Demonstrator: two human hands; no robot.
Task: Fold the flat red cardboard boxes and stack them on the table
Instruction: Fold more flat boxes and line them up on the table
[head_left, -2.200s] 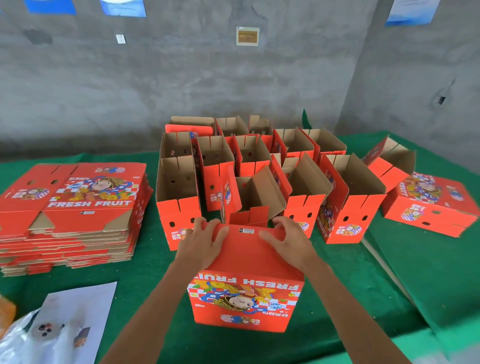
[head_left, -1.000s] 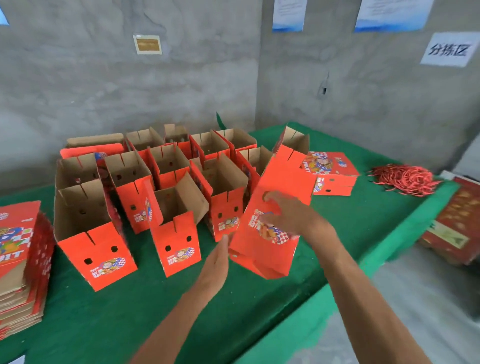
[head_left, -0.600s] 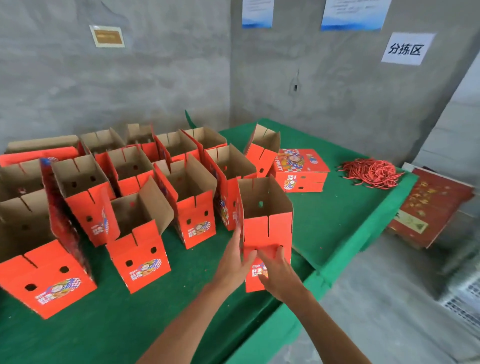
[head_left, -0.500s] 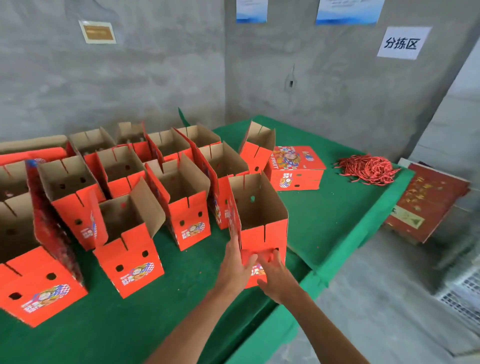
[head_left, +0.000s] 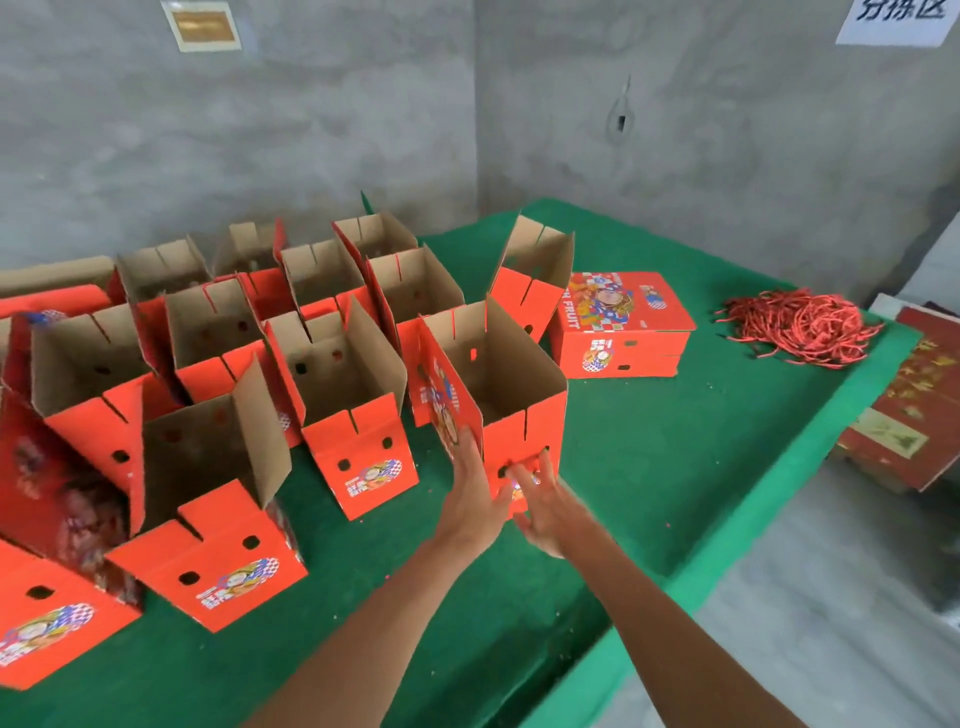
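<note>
Green table (head_left: 675, 467) carries rows of folded red boxes, tops open. The newest folded box (head_left: 524, 410) stands upright at right end of front row, near table edge. Step, I judge: setting it in place; next needs release w/o tipping it. Left hand (head_left: 475, 493) & right hand (head_left: 545, 506), fingers straight, press its near wall, gripping nothing

Many open boxes (head_left: 358, 364) stand in rows on the surface (head_left: 675, 467). The box at the right end (head_left: 498, 384) is nearest the front edge, with both hands (head_left: 511, 493) on its front. Behind it, to the right, lies a closed box (head_left: 623, 322). A pile of strings (head_left: 802, 327) lies further right
</note>
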